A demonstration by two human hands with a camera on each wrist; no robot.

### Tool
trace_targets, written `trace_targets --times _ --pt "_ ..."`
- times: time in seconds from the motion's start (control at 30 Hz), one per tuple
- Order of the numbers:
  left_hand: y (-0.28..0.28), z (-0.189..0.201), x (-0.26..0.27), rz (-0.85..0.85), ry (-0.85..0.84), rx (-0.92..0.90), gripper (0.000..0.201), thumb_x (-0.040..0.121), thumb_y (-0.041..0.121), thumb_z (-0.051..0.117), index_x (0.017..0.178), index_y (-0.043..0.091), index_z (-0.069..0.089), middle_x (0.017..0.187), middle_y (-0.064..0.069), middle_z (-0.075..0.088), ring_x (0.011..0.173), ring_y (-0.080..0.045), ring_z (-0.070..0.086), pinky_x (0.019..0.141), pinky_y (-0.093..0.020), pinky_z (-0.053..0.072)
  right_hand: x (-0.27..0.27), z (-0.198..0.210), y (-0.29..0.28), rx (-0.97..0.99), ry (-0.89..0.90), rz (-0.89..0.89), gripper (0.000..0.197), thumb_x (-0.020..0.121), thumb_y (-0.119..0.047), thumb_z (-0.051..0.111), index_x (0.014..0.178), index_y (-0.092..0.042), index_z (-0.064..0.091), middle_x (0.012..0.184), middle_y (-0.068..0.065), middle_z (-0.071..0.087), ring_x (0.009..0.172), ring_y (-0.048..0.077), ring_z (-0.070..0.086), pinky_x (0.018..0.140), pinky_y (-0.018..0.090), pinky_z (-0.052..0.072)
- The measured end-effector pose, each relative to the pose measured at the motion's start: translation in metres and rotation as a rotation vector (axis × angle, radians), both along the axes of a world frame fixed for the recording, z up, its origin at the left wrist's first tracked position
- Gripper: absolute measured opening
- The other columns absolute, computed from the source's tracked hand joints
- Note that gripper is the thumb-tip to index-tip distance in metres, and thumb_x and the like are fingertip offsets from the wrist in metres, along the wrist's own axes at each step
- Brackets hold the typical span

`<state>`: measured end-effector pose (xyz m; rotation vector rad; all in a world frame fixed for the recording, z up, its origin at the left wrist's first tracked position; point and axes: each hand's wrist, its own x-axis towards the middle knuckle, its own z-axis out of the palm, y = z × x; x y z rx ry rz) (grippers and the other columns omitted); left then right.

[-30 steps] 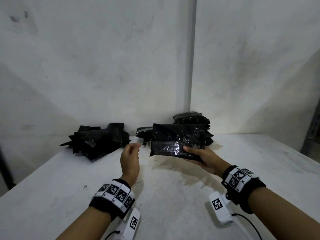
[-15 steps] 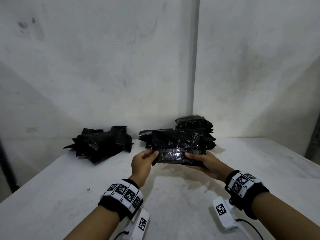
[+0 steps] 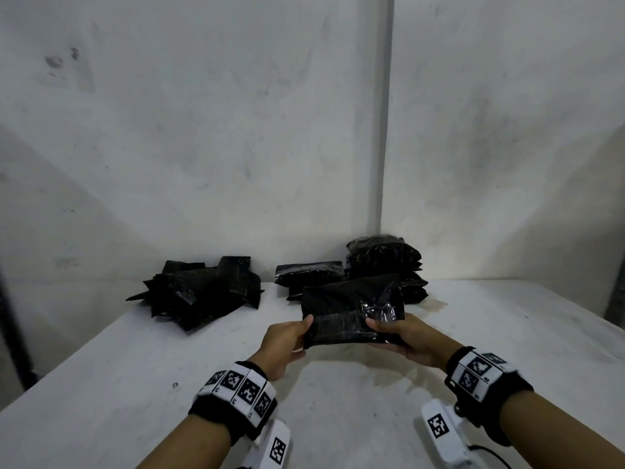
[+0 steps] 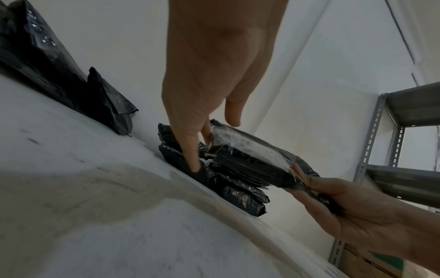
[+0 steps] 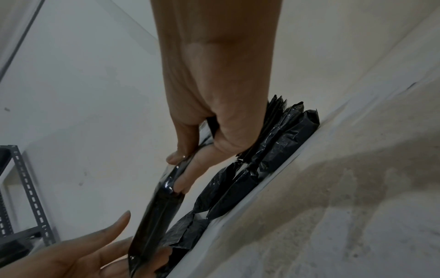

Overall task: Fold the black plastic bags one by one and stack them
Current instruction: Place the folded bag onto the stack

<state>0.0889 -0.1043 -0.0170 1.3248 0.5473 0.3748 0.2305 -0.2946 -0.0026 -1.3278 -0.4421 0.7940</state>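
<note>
One bag (image 3: 351, 309) is being pinched at both ends by the left hand (image 3: 287, 343) and right hand (image 3: 402, 336); beyond the grip, a loose heap (image 3: 199, 292) is awaiting folding (folded stacks (image 3: 385, 265) are standing alongside).

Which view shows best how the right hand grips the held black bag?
The right wrist view: the right hand pinches the held black bag between thumb and fingers, seen edge-on. The head view shows the bag's face with only the thumb on top. The left wrist view shows the grip from below, at the bag's far end.
</note>
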Motion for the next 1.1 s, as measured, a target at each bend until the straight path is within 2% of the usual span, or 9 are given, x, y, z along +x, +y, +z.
trace_targets --times 0.2,0.37,0.47,0.57,0.63,0.77,0.87,1.0,1.1 --pt "0.013 0.008 -0.001 -0.017 -0.043 -0.08 0.028 0.097 0.005 0.051 0.119 -0.009 0.058 0.107 -0.019 0.066 0.088 -0.023 0.064 0.075 -0.026 0.057 0.0 0.007 0.01 0.017 0.031 0.004 0.016 0.086 -0.003 0.066 0.101 0.002 0.068 0.102 0.014 0.073 0.085 0.018 0.073 0.065 0.024 0.059" --pt "0.019 0.016 -0.003 -0.142 0.01 -0.162 0.032 0.096 0.031 0.054 0.108 0.002 0.063 0.103 -0.016 0.065 0.094 -0.031 0.062 0.088 -0.042 0.054 -0.002 0.008 0.024 0.0 0.056 0.056 0.02 0.085 -0.004 0.066 0.104 0.001 0.067 0.106 0.016 0.072 0.089 0.02 0.072 0.07 0.026 0.06" --pt "0.02 0.014 -0.001 -0.132 -0.059 -0.218 0.028 0.095 0.022 0.056 0.099 -0.004 0.064 0.097 -0.017 0.069 0.09 -0.029 0.066 0.076 -0.037 0.059 -0.005 0.008 0.031 -0.016 0.086 0.096 0.024 0.084 -0.008 0.068 0.106 0.001 0.067 0.105 0.015 0.072 0.09 0.021 0.072 0.07 0.027 0.06" --pt "0.026 0.01 0.0 -0.084 -0.046 -0.227 0.024 0.095 0.019 0.056 0.097 -0.005 0.062 0.098 -0.018 0.066 0.088 -0.028 0.065 0.065 -0.036 0.061 -0.004 0.007 0.031 -0.095 0.01 0.149 0.04 0.081 -0.019 0.073 0.115 -0.001 0.063 0.11 0.014 0.071 0.098 0.026 0.07 0.082 0.035 0.059" --pt "0.033 0.009 0.001 -0.035 -0.043 -0.229 0.022 0.095 0.017 0.056 0.097 -0.005 0.061 0.099 -0.019 0.065 0.088 -0.029 0.064 0.059 -0.034 0.06 0.0 0.005 0.034 -0.22 -0.199 0.073 0.059 0.076 -0.031 0.077 0.125 -0.006 0.055 0.114 0.01 0.068 0.101 0.027 0.068 0.09 0.04 0.056" --pt "0.049 0.008 0.002 0.027 -0.071 -0.248 0.023 0.096 0.016 0.055 0.102 -0.006 0.059 0.099 -0.02 0.064 0.089 -0.031 0.063 0.054 -0.033 0.059 0.006 0.005 0.044 -0.299 -0.887 -0.16 0.085 0.071 -0.05 0.08 0.14 -0.027 0.036 0.129 -0.009 0.042 0.121 0.008 0.044 0.097 0.023 0.039" --pt "0.055 0.01 0.007 0.028 -0.056 -0.265 0.025 0.095 0.016 0.056 0.106 -0.006 0.058 0.101 -0.021 0.063 0.089 -0.031 0.062 0.053 -0.033 0.059 0.003 0.01 0.057 -0.277 -1.238 0.045 0.086 0.07 -0.057 0.077 0.143 -0.041 0.034 0.145 -0.013 0.036 0.136 0.007 0.034 0.112 0.028 0.033" --pt "0.056 0.016 0.015 -0.013 -0.044 -0.292 0.03 0.096 0.02 0.055 0.116 -0.002 0.056 0.108 -0.022 0.064 0.092 -0.031 0.063 0.055 -0.034 0.059 -0.005 0.003 0.086 -0.521 -1.576 0.188 0.085 0.081 -0.05 0.069 0.149 -0.045 0.02 0.159 -0.012 0.015 0.147 0.007 0.012 0.119 0.032 0.004" --pt "0.06 0.023 0.02 -0.053 -0.046 -0.3 0.03 0.097 0.022 0.053 0.116 -0.001 0.057 0.107 -0.021 0.064 0.091 -0.031 0.064 0.058 -0.035 0.06 -0.006 -0.001 0.106 -0.54 -1.667 0.128 0.066 0.094 -0.036 0.057 0.15 -0.042 0.022 0.159 -0.008 0.023 0.147 0.013 0.019 0.119 0.035 0.01"
